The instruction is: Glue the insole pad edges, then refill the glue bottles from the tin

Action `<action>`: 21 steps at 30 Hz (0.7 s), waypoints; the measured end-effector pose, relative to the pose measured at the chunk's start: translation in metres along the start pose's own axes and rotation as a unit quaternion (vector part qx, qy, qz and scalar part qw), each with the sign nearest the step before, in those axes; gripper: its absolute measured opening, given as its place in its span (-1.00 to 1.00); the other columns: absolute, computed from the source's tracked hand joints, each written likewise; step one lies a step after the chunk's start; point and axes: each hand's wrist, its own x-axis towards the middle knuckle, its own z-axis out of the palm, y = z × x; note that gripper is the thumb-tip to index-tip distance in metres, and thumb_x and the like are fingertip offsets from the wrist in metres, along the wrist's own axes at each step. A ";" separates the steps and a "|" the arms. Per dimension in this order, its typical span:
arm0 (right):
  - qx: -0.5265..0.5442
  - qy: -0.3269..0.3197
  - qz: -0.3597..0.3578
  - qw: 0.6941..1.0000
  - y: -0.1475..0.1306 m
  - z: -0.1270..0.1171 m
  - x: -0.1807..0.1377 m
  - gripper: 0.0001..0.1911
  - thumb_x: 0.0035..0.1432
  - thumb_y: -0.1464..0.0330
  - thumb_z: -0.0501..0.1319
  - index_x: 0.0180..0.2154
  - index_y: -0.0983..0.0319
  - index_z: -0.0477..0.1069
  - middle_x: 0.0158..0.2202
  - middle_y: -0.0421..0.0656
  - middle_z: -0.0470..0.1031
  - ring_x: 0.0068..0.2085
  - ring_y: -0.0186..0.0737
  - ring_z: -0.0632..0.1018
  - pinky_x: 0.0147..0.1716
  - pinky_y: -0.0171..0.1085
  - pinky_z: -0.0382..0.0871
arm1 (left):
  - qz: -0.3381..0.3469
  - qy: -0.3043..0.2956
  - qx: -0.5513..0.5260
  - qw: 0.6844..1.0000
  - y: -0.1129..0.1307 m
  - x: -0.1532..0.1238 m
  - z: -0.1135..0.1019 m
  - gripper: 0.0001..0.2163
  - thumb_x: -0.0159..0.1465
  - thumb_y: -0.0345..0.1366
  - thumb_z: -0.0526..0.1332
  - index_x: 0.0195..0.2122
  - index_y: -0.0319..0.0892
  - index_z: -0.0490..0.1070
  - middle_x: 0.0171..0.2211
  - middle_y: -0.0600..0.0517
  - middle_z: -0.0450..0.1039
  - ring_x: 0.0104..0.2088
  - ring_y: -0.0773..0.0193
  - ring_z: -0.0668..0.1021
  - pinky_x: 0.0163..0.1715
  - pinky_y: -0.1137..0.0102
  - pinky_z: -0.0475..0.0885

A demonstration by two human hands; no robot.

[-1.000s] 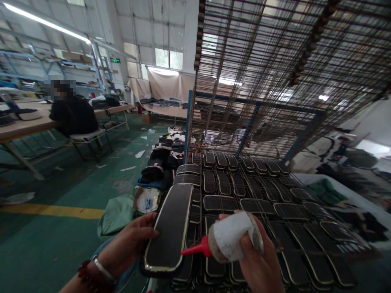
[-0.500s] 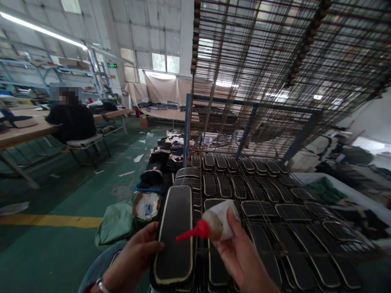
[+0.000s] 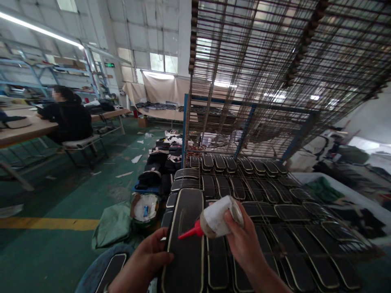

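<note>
My left hand grips the left edge of a long black panel with rounded corners and a pale border, thumb on its face and fingers behind. In my right hand is a squeeze bottle with a white wrap and a red nozzle. The bottle lies tilted over the panel, its tip pointing down-left at the surface; whether it touches I cannot tell. A faint curved streak shows on the panel above the tip. Rows of similar panels lie on the wire rack behind.
Raised wire shelves slope overhead on a blue frame. Left of the rack stand a round tub, green cloth and stacked black pieces. Another person sits at a table. One panel rests on blue fabric below.
The held panel has shifted right and down in view. My right hand has turned the bottle slightly, and a faint streak now shows on the panel. The seated person's head has turned.
</note>
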 end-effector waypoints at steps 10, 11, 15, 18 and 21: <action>-0.032 -0.003 -0.118 0.992 -0.036 -0.041 0.024 -0.52 0.01 0.21 0.42 -0.04 0.13 0.36 -0.11 -0.03 0.51 -0.08 0.04 0.50 -0.13 -0.09 0.39 | -0.024 0.004 -0.019 1.000 -0.004 0.013 0.020 -0.54 -0.01 -0.54 0.32 -0.04 -0.18 0.39 -0.17 -0.12 0.59 -0.15 -0.01 0.61 -0.21 0.24 0.49; -0.026 -0.002 -0.120 0.992 -0.034 -0.045 0.022 -0.51 0.01 0.20 0.42 -0.04 0.13 0.36 -0.10 -0.02 0.51 -0.07 0.05 0.50 -0.14 -0.08 0.39 | -0.030 0.004 -0.020 0.999 -0.008 0.017 0.021 -0.52 -0.03 -0.53 0.34 -0.04 -0.18 0.39 -0.17 -0.12 0.59 -0.15 -0.02 0.61 -0.21 0.24 0.48; 0.027 -0.014 -0.040 0.999 -0.022 -0.067 0.012 -0.52 0.00 0.19 0.43 -0.06 0.17 0.40 -0.12 0.00 0.53 -0.12 0.07 0.52 -0.20 -0.08 0.43 | -0.034 0.018 -0.024 0.999 -0.026 0.040 0.025 -0.47 -0.12 -0.52 0.40 -0.06 -0.19 0.41 -0.19 -0.12 0.60 -0.20 -0.05 0.62 -0.24 0.23 0.49; 0.142 0.029 0.131 0.981 -0.025 -0.091 0.015 -0.62 0.00 0.20 0.43 -0.16 0.21 0.46 -0.24 -0.04 0.56 -0.22 0.03 0.56 -0.34 -0.13 0.49 | -0.025 0.043 -0.013 0.999 -0.039 0.054 0.034 -0.46 -0.13 -0.51 0.40 -0.06 -0.19 0.42 -0.22 -0.12 0.60 -0.24 -0.05 0.63 -0.27 0.21 0.51; 0.302 0.125 0.228 0.917 -0.051 -0.129 0.030 -0.73 0.10 0.24 0.34 -0.17 0.20 0.44 -0.26 -0.07 0.56 -0.31 -0.10 0.58 -0.60 -0.33 0.41 | -0.010 0.089 -0.010 0.996 -0.051 0.067 0.045 -0.47 -0.12 -0.50 0.41 -0.07 -0.17 0.43 -0.25 -0.08 0.61 -0.25 -0.03 0.63 -0.30 0.23 0.53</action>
